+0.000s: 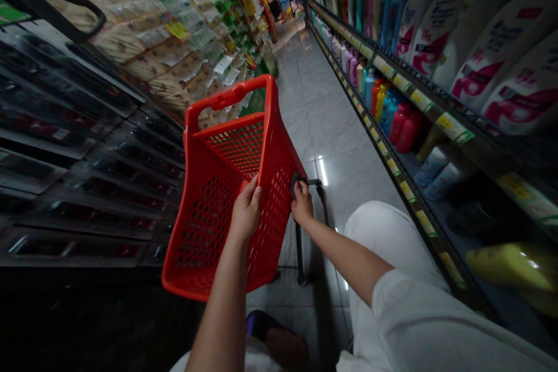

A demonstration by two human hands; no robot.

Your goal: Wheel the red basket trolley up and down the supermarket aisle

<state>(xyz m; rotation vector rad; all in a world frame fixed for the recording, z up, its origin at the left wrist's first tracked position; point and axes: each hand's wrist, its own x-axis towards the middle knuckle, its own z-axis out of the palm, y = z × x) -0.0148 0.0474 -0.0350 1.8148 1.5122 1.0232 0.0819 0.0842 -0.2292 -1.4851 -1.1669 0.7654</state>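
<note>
A red plastic shopping basket [218, 209] with a mesh wall stands tilted in a shop aisle, its red handle [226, 96] at the far end. My left hand [245, 212] is closed over the basket's near rim. My right hand [301, 202] is wrapped round a dark grip on the black pull handle [320, 189] at the basket's right side. The basket looks empty inside.
Shelves of dark packaged goods [87, 186] line the left. On the right, shelves [418, 99] carry coloured bottles and white refill pouches [492, 52]. A grey tiled floor [322, 110] runs ahead down the aisle. My foot [279, 343] shows at the bottom.
</note>
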